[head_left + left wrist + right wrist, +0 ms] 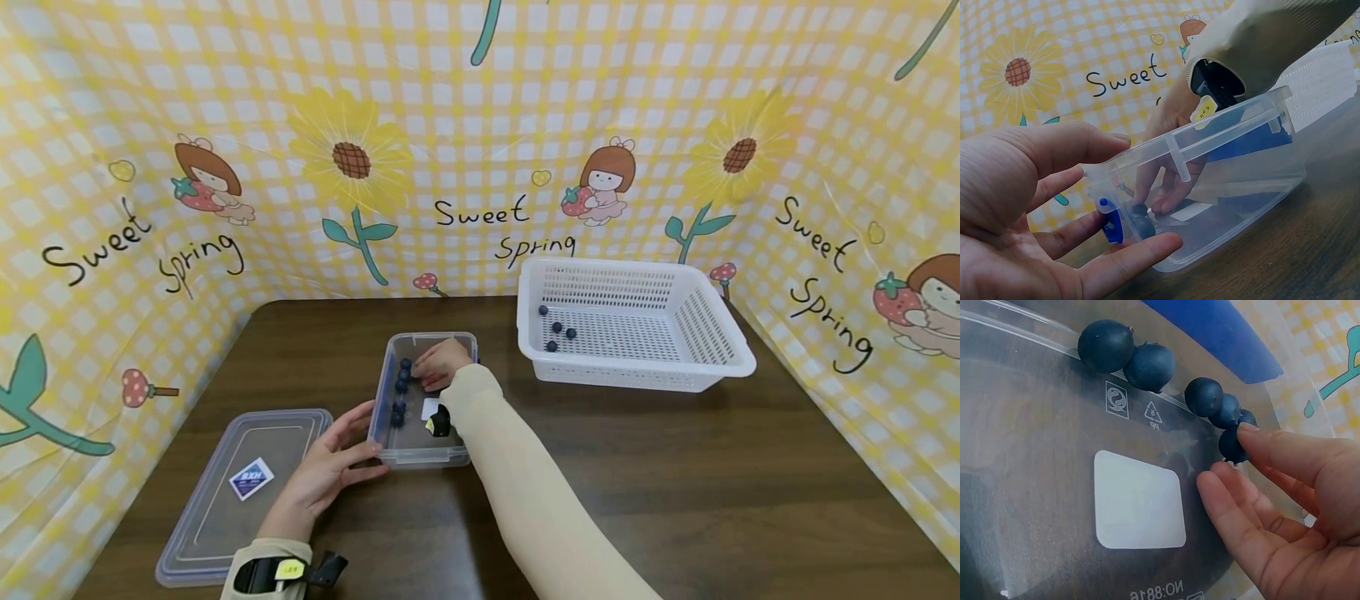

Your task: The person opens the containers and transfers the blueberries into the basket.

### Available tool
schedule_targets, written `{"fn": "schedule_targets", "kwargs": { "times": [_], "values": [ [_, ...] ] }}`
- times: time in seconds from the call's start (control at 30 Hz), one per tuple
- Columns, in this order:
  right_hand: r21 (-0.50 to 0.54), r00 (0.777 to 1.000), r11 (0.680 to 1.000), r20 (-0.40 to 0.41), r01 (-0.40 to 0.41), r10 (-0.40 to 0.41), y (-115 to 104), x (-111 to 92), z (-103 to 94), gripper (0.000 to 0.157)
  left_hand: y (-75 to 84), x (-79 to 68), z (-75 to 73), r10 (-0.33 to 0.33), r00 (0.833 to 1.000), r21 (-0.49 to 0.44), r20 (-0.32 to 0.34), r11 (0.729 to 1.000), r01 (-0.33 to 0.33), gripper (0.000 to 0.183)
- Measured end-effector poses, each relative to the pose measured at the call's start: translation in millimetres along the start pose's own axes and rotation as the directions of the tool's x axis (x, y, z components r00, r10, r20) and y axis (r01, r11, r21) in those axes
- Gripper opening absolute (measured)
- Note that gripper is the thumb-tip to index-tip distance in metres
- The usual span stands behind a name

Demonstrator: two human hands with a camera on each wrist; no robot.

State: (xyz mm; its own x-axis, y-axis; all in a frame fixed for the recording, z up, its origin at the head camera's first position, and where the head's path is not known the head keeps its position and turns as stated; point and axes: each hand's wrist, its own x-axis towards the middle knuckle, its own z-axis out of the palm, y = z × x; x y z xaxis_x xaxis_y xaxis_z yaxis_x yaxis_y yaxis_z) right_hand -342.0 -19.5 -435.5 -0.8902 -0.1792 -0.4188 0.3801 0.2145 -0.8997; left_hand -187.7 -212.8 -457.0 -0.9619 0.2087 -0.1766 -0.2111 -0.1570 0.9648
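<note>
Inside a clear plastic box (pixel 423 456), my right hand (pixel 444 364) reaches down among several blueberries (pixel 402 387) along the left wall. In the right wrist view, thumb and fingertips lie spread around one blueberry (pixel 1233 445), the thumb tip right at its edge; whether they pinch it I cannot tell. A white label (pixel 1139 500) is on the box floor. My left hand (pixel 333 462) rests at the box's near left corner, fingers extended and spread. Its thumb lies by the rim in the left wrist view, other fingers beside the blue latch (pixel 1112 222).
A white perforated basket (pixel 630 373) stands at the back right, with several blueberries (pixel 557 327) at its left end. The box's lid (pixel 225 533), bearing a blue-and-white sticker (pixel 251 479), lies at the left on the brown wooden table (pixel 675 500). Checked cloth surrounds the table's back and sides.
</note>
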Motion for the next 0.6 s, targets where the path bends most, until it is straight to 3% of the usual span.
{"fn": "schedule_targets", "kwargs": {
  "times": [0.37, 0.6],
  "values": [
    [-0.096, 0.999, 0.995, -0.036, 0.025, -0.028, -4, -12, 3.0, 0.022, -2.7, -0.8, -1.1, 0.03, 0.999, -0.012, 0.031, 0.999, -0.03, 0.063],
    [-0.045, 1.0, 0.999, 0.002, 0.021, -0.021, -3, -10, 0.6, 0.02, -2.5, -1.0, -0.7, 0.034, 0.999, -0.006, 0.028, 0.999, -0.034, 0.064]
  ]
}}
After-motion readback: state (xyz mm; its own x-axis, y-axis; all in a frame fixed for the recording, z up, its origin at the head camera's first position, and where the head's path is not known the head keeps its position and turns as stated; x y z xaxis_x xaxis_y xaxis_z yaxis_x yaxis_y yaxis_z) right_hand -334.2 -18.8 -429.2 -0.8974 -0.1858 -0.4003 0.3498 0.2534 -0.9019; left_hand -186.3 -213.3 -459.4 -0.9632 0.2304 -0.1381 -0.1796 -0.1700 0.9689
